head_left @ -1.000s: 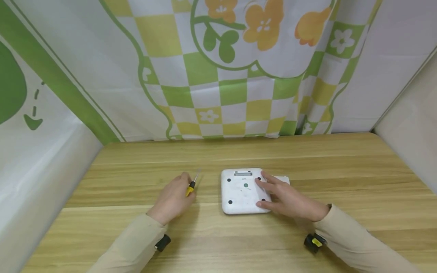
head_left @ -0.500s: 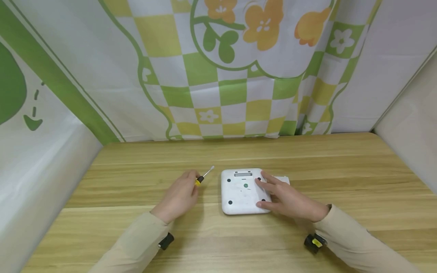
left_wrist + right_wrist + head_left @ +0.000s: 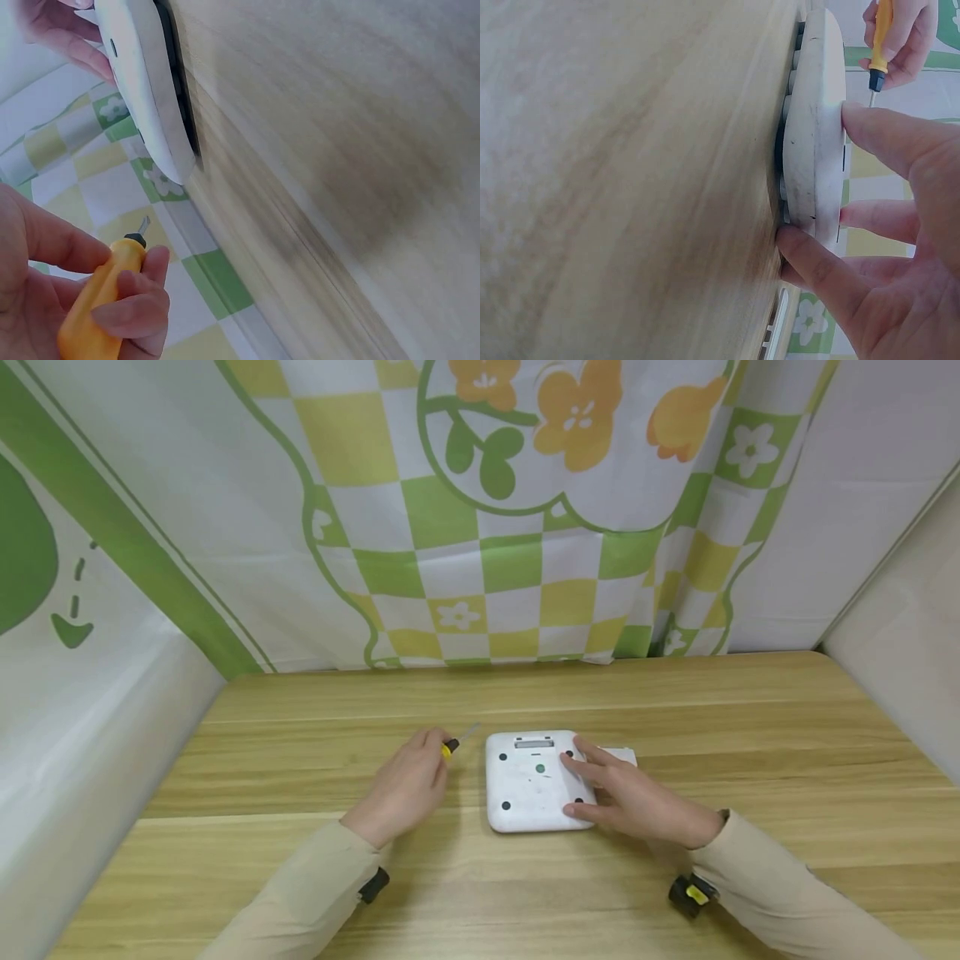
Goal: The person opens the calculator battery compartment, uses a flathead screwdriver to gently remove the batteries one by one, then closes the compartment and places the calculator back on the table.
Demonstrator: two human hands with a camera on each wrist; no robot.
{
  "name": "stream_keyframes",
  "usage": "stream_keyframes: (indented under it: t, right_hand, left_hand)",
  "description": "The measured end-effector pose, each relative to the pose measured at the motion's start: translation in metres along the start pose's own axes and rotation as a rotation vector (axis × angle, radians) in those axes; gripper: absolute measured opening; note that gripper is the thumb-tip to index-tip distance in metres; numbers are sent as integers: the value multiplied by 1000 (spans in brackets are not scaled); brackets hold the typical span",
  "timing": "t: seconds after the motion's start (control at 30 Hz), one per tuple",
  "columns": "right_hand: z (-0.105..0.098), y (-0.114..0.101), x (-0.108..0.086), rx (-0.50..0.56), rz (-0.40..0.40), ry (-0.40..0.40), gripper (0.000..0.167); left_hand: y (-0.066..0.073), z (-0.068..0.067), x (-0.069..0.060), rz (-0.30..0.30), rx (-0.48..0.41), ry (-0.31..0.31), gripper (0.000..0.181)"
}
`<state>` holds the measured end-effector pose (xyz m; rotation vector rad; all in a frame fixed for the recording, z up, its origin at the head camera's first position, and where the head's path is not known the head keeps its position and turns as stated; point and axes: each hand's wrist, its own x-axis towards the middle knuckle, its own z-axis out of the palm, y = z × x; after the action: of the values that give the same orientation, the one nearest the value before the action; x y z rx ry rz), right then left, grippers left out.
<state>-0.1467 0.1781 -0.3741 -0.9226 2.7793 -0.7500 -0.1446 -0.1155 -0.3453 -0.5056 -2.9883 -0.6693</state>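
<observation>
We see the left hand [image 3: 401,793] with its fingers and thumb curled around the yellow handle of a screwdriver [image 3: 105,304], its metal shaft pointing forward toward the right. The tip sits near the far left corner of a white keyed device [image 3: 528,793], apart from it. On that device's right side we find the right hand [image 3: 637,797], fingers spread and fairly straight, some touching the upturned face, others at the edge. The device lies keys-down on the wood-grained worktop [image 3: 315,718], showing us dark round feet, a green dot and a slot near its far edge. Just right of it we notice a flat white piece [image 3: 627,757], partly hidden by the right hand. Behind the worktop hangs a green-and-yellow checked cloth [image 3: 513,564] with orange flowers.
</observation>
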Motion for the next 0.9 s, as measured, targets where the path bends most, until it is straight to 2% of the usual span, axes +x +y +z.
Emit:
stream_keyframes:
  t: [0.3,0.63,0.9]
  right_hand:
    - [1,0,0,-2,-1,6,66]
    - [1,1,-1,-11,-19,20,64]
    - [2,2,0,-7,-20,11,65]
  left_hand:
    - [3,4,3,3,22,57,21]
    - [6,3,8,26,26,-14,19]
    - [8,4,11,58,37,-1,14]
